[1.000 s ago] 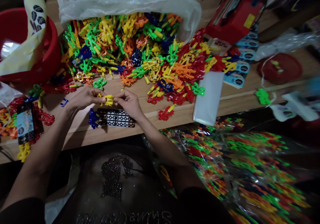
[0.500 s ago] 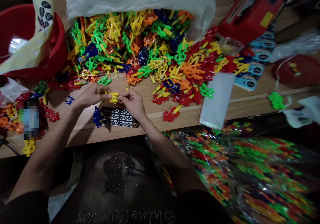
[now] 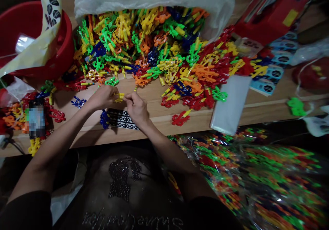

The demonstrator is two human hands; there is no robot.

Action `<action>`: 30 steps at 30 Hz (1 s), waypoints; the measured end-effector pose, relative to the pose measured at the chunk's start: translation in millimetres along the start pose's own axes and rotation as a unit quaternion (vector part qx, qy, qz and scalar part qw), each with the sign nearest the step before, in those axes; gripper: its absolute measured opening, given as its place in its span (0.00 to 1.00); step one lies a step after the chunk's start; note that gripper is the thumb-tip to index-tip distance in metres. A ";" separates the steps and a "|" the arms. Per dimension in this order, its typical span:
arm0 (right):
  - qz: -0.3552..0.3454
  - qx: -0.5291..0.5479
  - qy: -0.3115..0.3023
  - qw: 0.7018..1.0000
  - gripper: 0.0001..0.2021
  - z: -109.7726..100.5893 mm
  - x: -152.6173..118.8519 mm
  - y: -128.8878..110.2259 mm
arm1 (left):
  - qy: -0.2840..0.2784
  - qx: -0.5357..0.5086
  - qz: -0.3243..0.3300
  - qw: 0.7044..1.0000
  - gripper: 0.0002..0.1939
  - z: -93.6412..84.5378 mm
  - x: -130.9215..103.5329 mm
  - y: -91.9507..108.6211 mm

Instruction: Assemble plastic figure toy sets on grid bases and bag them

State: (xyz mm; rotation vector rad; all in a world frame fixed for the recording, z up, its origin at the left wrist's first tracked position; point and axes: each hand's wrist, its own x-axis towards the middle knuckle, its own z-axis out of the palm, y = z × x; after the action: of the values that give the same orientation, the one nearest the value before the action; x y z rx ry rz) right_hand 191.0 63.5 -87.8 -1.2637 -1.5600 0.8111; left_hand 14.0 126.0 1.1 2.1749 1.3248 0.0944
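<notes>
Between my two hands is a small yellow plastic piece (image 3: 119, 97). My left hand (image 3: 103, 97) is closed on its left end, and the fingertips of my right hand (image 3: 136, 107) pinch its right end. Just below, a black rack with white openings (image 3: 122, 119) lies on the table, partly covered by my right hand. A dark blue plastic figure (image 3: 104, 119) sits at the rack's left end. Another blue figure (image 3: 78, 102) lies to the left of my left hand, beyond the forearm.
A white plastic bag (image 3: 154, 0) spills a colourful heap of figures (image 3: 144, 51) behind my hands. At left stands a red basin (image 3: 67, 34). Clear plastic sleeves (image 3: 230, 105), a red box (image 3: 272, 17) and a wooden table edge (image 3: 185, 129) are to the right.
The view has shifted, so most things appear slightly farther right. My left hand has turned more over the yellow piece. More of the blue figure on the left now shows.
</notes>
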 end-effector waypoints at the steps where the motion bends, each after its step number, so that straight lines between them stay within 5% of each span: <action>1: -0.010 -0.013 0.001 1.000 0.05 1.5 0.5 -0.9 | 0.004 0.021 -0.009 1.000 0.10 -0.2 -0.8 1.4; 6: -0.075 -0.064 0.041 0.994 0.08 7.3 4.6 -4.7 | 0.012 0.018 -0.017 1.000 0.11 -5.2 -3.9 6.4; 10: -0.109 -0.115 0.083 0.984 0.13 13.7 10.6 -6.5 | 0.073 0.011 -0.030 0.997 0.09 -6.5 -2.7 6.4; 13: -0.083 -0.033 0.087 0.992 0.10 12.9 16.6 -6.9 | 0.069 -0.077 -0.025 0.994 0.07 -6.5 -3.6 -1.0; 17: -0.013 0.119 0.059 0.991 0.07 2.8 21.3 -6.5 | 0.020 -0.294 -0.003 0.956 0.15 -6.7 -8.2 -14.2; 20: -0.002 0.137 0.036 0.990 0.09 -2.8 19.8 -6.0 | 0.005 -0.334 0.012 0.942 0.20 -5.1 -10.0 -19.2; 30: -0.144 -0.124 -0.103 0.976 0.16 -14.8 19.7 -6.1 | -0.028 -0.271 -0.007 0.962 0.16 -19.0 -19.4 -18.8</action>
State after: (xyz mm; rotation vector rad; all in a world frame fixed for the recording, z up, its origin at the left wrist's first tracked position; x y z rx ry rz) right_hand 202.2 80.1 -72.2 -1.1136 -2.0077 0.5875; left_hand -17.3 124.5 11.6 1.6892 1.1194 0.3448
